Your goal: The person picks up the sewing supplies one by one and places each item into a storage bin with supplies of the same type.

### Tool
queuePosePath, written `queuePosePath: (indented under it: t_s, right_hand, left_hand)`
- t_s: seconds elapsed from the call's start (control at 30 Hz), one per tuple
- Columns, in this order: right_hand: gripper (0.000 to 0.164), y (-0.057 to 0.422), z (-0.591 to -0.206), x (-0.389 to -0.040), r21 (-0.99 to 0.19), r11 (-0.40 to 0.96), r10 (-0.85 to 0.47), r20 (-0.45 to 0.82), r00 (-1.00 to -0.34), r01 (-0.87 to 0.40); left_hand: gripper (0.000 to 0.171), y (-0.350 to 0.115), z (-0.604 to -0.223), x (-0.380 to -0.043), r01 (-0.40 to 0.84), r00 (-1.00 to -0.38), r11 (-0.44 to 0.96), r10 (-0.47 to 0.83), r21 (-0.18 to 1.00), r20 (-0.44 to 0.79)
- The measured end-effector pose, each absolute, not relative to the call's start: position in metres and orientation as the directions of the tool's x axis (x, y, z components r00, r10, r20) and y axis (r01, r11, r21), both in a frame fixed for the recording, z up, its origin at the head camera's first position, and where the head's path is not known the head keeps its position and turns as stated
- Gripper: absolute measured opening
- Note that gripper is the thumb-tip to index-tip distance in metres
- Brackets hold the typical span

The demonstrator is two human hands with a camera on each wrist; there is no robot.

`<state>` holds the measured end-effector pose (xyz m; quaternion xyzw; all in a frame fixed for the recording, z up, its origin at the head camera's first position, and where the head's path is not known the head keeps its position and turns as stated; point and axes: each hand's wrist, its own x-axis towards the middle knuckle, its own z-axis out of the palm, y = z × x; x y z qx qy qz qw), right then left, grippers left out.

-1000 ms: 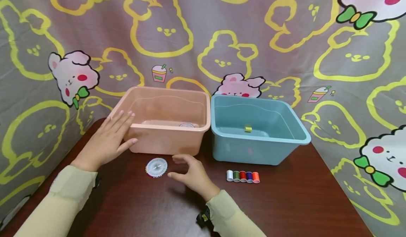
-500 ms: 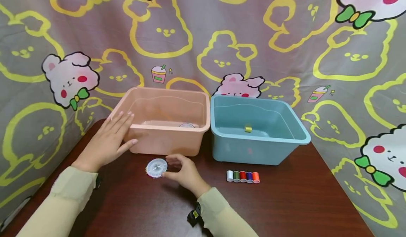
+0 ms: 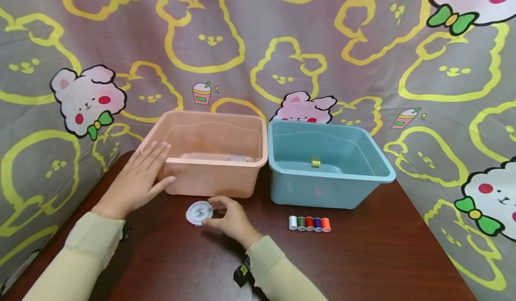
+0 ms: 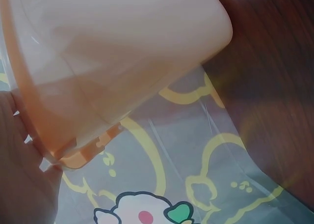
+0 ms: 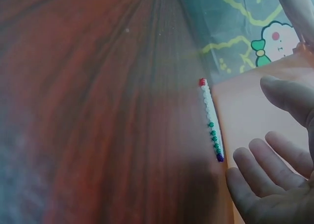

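Note:
My left hand (image 3: 137, 178) rests with straight fingers on the front left rim of the pink plastic bin (image 3: 209, 180). In the left wrist view, fingers (image 4: 22, 150) lie along the edge of the same bin. On the table in front of it lies a round wheel of sewing pins (image 3: 199, 212) with coloured heads. My right hand (image 3: 234, 220) is at the wheel's right edge, thumb and fingers spread apart. The right wrist view shows the pin wheel (image 5: 212, 121) edge-on, flat on the table, beyond the parted thumb and fingers. Whether the fingertips touch it I cannot tell.
Another pin wheel (image 3: 238, 158) lies inside the pink bin. Beside that stands a blue bin (image 3: 322, 191) with a yellow thread spool (image 3: 316, 163) inside. Several thread spools (image 3: 309, 223) form a row before it on the dark wooden table (image 3: 363, 256). A patterned curtain (image 3: 250, 36) hangs behind.
My right hand has moved left, from a short distance away to the edge of the pin wheel. The left hand has stayed on the pink bin's rim.

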<state>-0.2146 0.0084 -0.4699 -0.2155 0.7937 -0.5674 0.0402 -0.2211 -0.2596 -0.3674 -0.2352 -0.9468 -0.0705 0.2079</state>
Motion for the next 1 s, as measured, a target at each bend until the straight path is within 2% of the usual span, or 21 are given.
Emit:
queuePosePath:
  t_s: [0.17, 0.53, 1.0]
  right_hand:
    - [0.053, 0.005, -0.47, -0.219, -0.925, 0.279, -0.388, 0.138, -0.911, -0.259]
    - [0.062, -0.005, -0.47, -0.224, -0.893, 0.362, -0.399, 0.11, -0.91, -0.266]
    - [0.076, -0.017, -0.468, -0.232, -0.692, 0.587, -0.458, 0.143, -0.877, -0.42]
  left_hand:
    - [0.082, -0.259, -0.367, -0.222, 0.468, -0.807, 0.883, 0.41, 0.036, 0.425]
    - [0.083, -0.26, -0.367, -0.223, 0.465, -0.81, 0.884, 0.405, 0.044, 0.425]
    - [0.082, -0.26, -0.369, -0.223, 0.469, -0.8, 0.882, 0.403, 0.044, 0.445]
